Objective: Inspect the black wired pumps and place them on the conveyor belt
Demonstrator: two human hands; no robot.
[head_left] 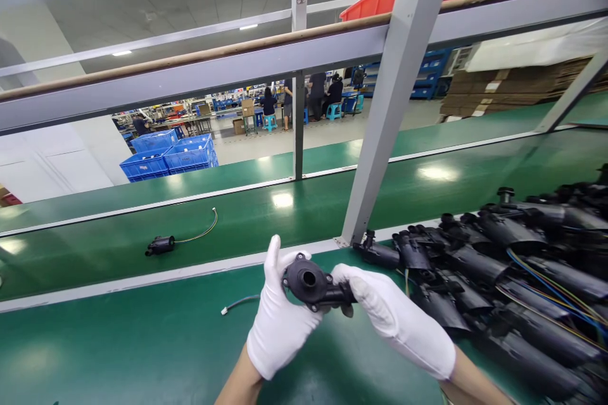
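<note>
A black pump [304, 283] with a round flanged face and a side outlet is held up between both gloved hands over the green bench. My left hand [280, 323] wraps its round body from the left, thumb pointing up. The fingers of my right hand [394, 310] close on the outlet side at the right. A thin cable with a white connector [225, 311] sticks out to the left behind my left hand; its other end is hidden. To the right, many similar black pumps [479, 266] lie in a pile with coloured wires.
Another black pump [161, 245] with its cable lies on the green belt [247, 212] beyond the white edge strip. A grey post [384, 114] rises just ahead of my right hand. Blue crates [190, 153] and seated people are farther off.
</note>
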